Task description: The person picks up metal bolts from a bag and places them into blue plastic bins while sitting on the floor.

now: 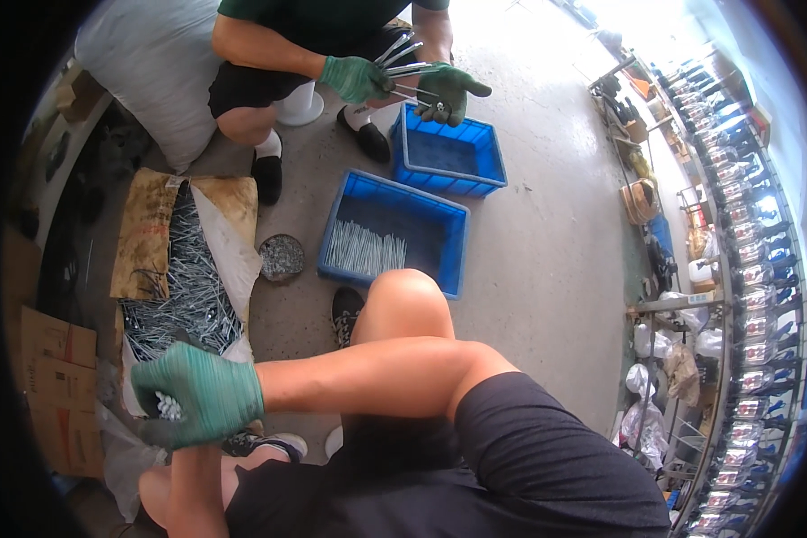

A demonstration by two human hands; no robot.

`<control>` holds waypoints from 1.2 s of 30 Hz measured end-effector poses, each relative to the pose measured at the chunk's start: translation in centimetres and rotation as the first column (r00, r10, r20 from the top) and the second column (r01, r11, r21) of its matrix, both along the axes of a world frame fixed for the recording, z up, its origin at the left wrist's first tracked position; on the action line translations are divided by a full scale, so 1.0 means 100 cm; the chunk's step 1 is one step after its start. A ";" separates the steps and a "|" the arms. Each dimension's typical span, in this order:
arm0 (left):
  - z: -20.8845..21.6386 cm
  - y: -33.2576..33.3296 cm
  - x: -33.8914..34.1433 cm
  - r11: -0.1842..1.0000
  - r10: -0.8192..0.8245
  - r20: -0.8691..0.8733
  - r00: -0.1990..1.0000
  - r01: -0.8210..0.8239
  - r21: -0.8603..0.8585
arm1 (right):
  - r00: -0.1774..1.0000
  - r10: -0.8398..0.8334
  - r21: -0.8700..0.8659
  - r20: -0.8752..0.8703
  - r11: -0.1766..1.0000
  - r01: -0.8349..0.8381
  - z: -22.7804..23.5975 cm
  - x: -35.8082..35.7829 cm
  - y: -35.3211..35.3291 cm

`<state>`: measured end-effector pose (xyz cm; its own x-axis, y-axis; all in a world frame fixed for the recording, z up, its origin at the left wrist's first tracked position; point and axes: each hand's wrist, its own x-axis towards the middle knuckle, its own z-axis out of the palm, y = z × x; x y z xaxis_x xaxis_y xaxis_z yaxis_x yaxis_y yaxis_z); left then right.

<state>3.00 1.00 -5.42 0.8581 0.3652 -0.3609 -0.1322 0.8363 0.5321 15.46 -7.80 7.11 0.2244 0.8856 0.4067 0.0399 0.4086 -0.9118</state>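
Observation:
My right hand [213, 393], in a green knit glove, reaches across to the left and is closed around a bundle of thin metal rods. Only the rods' pale ends [169, 406] show within the grip. My left hand [166, 437] is pressed up under it, its forearm rising from the lower edge. Most of its fingers are hidden behind the right glove. Just beyond both hands lies an opened sack [142, 235] full of loose, jumbled metal rods [197, 296].
A blue bin [439, 242] holds rods lined up side by side; another blue bin [448, 166] stands behind it. A round tin [281, 258] contains small metal parts. Opposite, a co-worker's gloved hands [359, 79] hold several rods. Cartons [63, 386] stand left, shelving [681, 305] right.

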 end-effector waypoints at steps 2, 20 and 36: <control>0.003 -0.004 0.003 1.000 -0.009 0.005 1.000 0.008 0.002 | 0.998 -0.055 0.010 -0.004 0.998 0.055 -0.005 0.008 0.007; 0.067 -0.025 0.008 0.989 -0.042 0.249 0.967 0.076 -0.126 | 0.687 -0.251 0.411 0.682 0.908 -0.076 -0.032 -0.009 -0.006; 0.082 -0.002 -0.004 0.698 -0.090 -0.244 0.966 0.235 0.676 | 0.994 -0.002 -0.424 0.109 0.905 0.048 -0.020 0.080 -0.011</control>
